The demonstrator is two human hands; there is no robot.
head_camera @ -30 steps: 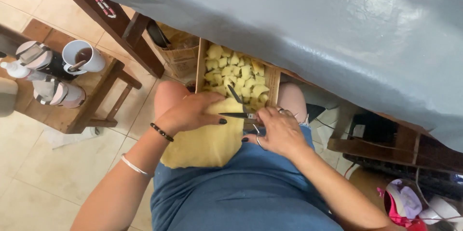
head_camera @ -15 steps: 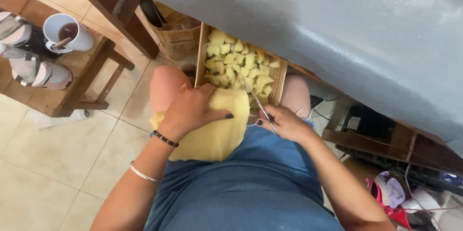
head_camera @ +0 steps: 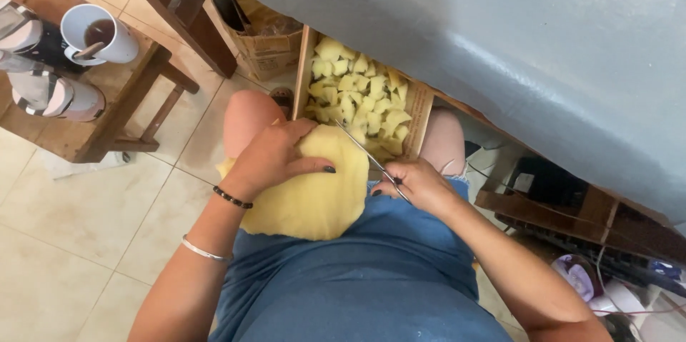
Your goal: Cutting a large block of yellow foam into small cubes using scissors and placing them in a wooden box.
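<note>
A person sits with a round yellow foam sheet [head_camera: 314,192] lying across the lap, on a blue denim skirt [head_camera: 357,285]. The left hand [head_camera: 275,156] lies spread over the top edge of the sheet, fingers curled around and pressing it, gripping the foam. The right hand [head_camera: 418,185] is closed around the handles of a pair of scissors [head_camera: 368,156], whose thin blades point up and left along the sheet's right edge, toward the knees. The two hands stay apart, with the foam between them.

Just beyond the knees, a wooden crate [head_camera: 418,110] stands on the tiled floor [head_camera: 78,220], filled with small yellow foam cut pieces [head_camera: 357,92]. A cardboard box [head_camera: 268,52] stands beside the crate. To the left, a low wooden bench [head_camera: 107,99] carries a white mug [head_camera: 100,35] of dark drink and a pair of sandals [head_camera: 50,92]. A grey-blue sheet [head_camera: 500,42] covers the upper right.
</note>
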